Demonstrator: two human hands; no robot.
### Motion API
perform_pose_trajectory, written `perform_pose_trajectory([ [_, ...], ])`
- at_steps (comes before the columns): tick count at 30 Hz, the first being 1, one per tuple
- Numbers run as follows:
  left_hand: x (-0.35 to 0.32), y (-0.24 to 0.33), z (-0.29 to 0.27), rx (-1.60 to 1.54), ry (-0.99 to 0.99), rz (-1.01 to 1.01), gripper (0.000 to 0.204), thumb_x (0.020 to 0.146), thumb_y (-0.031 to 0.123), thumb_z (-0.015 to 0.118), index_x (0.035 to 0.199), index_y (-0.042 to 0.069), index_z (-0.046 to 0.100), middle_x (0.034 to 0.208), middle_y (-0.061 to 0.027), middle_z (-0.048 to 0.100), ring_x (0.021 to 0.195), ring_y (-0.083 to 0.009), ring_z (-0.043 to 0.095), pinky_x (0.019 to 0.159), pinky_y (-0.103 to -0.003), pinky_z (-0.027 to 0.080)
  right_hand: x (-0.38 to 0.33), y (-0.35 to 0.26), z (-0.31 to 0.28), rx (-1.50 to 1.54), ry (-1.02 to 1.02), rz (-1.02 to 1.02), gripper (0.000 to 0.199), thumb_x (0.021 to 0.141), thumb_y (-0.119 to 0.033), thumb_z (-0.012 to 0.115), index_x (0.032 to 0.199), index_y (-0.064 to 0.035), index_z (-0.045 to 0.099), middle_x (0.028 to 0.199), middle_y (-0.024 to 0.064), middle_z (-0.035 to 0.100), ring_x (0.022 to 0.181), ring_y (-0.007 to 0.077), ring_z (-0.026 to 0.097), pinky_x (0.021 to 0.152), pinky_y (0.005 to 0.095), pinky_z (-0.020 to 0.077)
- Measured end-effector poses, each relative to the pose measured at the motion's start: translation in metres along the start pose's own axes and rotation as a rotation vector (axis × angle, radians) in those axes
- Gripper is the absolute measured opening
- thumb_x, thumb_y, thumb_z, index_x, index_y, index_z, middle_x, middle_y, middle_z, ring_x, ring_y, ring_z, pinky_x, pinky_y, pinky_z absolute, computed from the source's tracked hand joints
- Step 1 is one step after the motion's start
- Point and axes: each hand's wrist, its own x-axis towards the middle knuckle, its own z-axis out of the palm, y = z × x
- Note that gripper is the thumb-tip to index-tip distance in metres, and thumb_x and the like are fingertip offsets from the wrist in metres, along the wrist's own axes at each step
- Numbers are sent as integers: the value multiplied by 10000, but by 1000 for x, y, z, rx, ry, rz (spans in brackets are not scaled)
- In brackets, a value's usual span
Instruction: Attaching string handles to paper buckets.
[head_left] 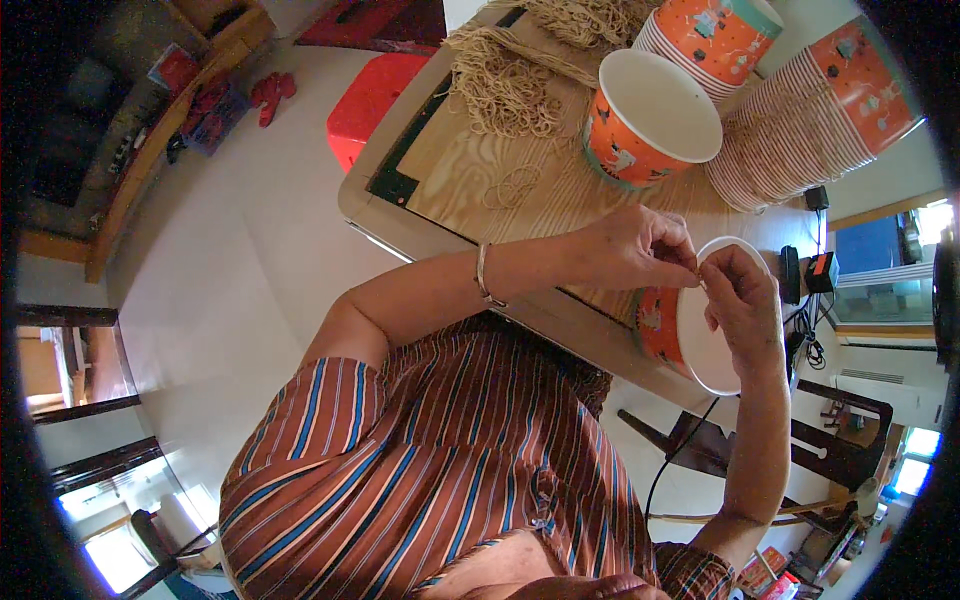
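My left hand (640,250), with a bracelet on its wrist, reaches across and pinches with thumb and forefinger. The fingertips of my right hand (738,295) meet it, also pinched. Something thin and pale is between the fingertips, too small to name. Just below both hands lies an orange paper tub (660,325) with a white mouth, tipped on its side near the table edge. Another orange paper tub (610,150) with its white inside showing stands beyond my left hand. A few loose tan loops (514,188) of thin cord lie on the wooden table (450,165).
Tangled heaps of tan cord loops (510,90) lie at the far side. Nested stacks of orange paper tubs (790,130) stand at the far right. Black adapters and cables (800,275) sit at the right edge. A red stool (370,105) is beyond the table's left corner.
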Motion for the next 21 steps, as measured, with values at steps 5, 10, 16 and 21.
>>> perform_pose_trajectory([
  [5,3,-4,2,-27,0,5,201,812,175,732,915,10,679,837,-39,606,782,-102,587,705,-255,477,-4,-1,-1,18,30,43,148,932,-175,569,866,-53,618,688,-15,559,526,50,468,455,222,377],
  [10,0,-4,1,-66,50,44,180,808,146,716,907,-2,687,836,-52,637,775,-109,606,720,-257,493,-2,-4,-2,177,25,139,185,938,-198,553,849,-53,627,660,-8,542,512,57,465,458,228,380],
  [16,-4,3,1,-166,46,-67,158,816,115,696,908,-14,686,852,-43,655,801,-96,589,744,-258,482,-20,10,0,183,-22,39,229,893,-16,561,1099,-59,470,647,35,542,541,94,497,496,229,406],
  [21,-4,-2,4,-144,89,-92,149,832,102,671,917,-18,686,852,-39,659,830,-99,587,785,-260,472,-29,21,9,58,21,33,316,866,21,565,1136,-83,439,659,40,561,587,109,534,542,247,442],
])
